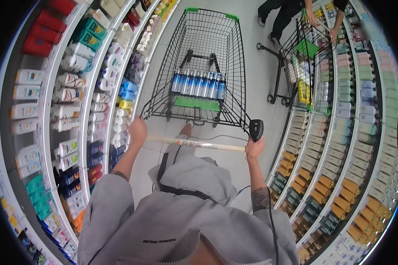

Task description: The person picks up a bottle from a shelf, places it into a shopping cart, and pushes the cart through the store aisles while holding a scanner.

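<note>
My left hand (138, 132) is wrapped round the left end of the cart's pale handle bar (194, 143). At the bar's right end my right hand (254, 146) is closed too, just below a black handheld scanner (256, 130); whether it grips the bar, the scanner or both is hard to tell. The wire shopping cart (163, 84) stands in front of me. Several blue and silver bottles (200, 85) stand in a row inside it, behind a green flap (197, 104).
Shelves of bottles (66, 148) rise close on the left, and shelves of boxes and tubes (316, 157) curve along the right. Another person (282, 18) stands at the upper right with hands at a second cart (296, 66). A dark cable hangs by my right arm.
</note>
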{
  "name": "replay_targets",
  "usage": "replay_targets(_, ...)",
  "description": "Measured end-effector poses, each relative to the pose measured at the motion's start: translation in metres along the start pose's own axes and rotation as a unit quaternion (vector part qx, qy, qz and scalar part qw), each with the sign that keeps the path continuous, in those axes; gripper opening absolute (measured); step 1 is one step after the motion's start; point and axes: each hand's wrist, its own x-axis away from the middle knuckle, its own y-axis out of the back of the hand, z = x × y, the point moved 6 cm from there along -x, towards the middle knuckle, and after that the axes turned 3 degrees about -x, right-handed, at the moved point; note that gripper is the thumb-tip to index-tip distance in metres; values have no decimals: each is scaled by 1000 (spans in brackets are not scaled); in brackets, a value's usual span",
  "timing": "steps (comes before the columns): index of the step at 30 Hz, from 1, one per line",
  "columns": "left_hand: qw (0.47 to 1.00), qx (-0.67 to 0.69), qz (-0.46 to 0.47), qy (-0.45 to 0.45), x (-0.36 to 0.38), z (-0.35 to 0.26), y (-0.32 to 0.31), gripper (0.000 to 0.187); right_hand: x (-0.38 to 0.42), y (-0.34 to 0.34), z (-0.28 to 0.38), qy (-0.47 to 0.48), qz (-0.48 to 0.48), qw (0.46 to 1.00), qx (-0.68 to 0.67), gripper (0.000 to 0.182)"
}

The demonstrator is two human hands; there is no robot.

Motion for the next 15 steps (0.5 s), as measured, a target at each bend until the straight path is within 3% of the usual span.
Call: replay_targets(15, 999, 25, 32, 17, -136, -91, 7, 22, -141, -48, 41, -46, 31, 998, 28, 24)
